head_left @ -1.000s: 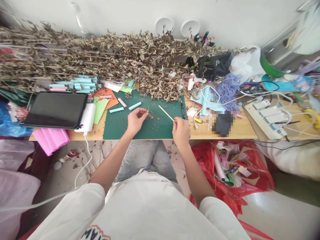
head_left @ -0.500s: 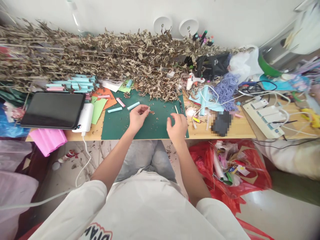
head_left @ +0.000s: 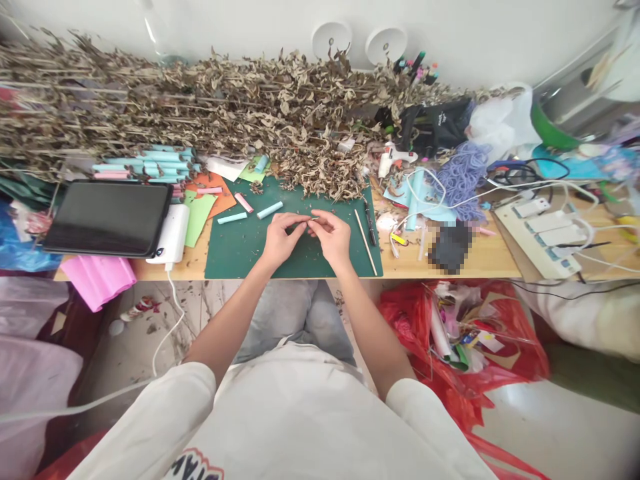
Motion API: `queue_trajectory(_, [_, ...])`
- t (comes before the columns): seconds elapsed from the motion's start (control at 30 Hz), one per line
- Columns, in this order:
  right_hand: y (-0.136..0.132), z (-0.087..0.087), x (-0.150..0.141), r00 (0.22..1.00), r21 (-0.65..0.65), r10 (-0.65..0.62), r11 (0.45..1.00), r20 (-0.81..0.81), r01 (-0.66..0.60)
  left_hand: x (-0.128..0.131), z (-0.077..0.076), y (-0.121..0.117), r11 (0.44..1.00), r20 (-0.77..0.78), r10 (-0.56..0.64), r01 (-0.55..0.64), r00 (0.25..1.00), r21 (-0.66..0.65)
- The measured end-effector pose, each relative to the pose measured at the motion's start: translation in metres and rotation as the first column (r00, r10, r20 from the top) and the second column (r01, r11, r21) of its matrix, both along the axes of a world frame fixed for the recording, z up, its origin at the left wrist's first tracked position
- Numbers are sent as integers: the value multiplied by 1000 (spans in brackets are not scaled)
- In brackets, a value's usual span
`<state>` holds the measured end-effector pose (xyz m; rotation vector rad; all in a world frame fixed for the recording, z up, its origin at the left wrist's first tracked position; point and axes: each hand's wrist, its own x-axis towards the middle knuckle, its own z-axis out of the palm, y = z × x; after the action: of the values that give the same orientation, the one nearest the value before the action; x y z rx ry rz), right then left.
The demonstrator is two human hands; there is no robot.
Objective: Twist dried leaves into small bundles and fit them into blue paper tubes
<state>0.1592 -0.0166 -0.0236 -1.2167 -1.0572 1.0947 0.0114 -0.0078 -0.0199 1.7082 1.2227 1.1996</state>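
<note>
My left hand (head_left: 280, 237) and my right hand (head_left: 331, 235) meet over the green cutting mat (head_left: 235, 250), fingertips pinched together on a small dried twig piece (head_left: 309, 221) held between them. A thin wooden stick (head_left: 365, 233) lies loose on the mat's right side, just right of my right hand, beside a black pen (head_left: 370, 223). Small paper rolls in light blue (head_left: 269, 211) and pink (head_left: 244, 203) lie on the mat's far left part. A big heap of dried leafy branches (head_left: 210, 117) stretches across the back of the table.
A dark tablet (head_left: 107, 218) and a white power bank (head_left: 171, 233) sit at left, with pink paper (head_left: 97, 281) below. Right of the mat: glue gun (head_left: 393, 159), purple cord (head_left: 463, 177), power strip (head_left: 543, 237). A red rubbish bag (head_left: 460, 333) stands under the table.
My right hand let go of the wooden stick, which now lies on the mat, and moved left to join my left hand on the small twig piece.
</note>
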Motion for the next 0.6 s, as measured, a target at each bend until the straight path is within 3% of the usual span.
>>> queue_trajectory(0.1, [1,-1,-4,999,4,-35,999,-9,35,2,1,-1,999,16,-28,28,999,16])
queue_trajectory(0.23, [4,-2,-8,993,3,-101,995,-61,101,6,-3,1,997,149,-53,61,987,-50])
queue_trajectory(0.47, [6,-8,2,1000,19,30,999,5,-30,3,-10,10,996,173,26,-12,985,-84])
queue_trajectory(0.6, [5,-10,9,994,103,21,994,106,-32,4,-9,11,996,160,17,-3,987,-87])
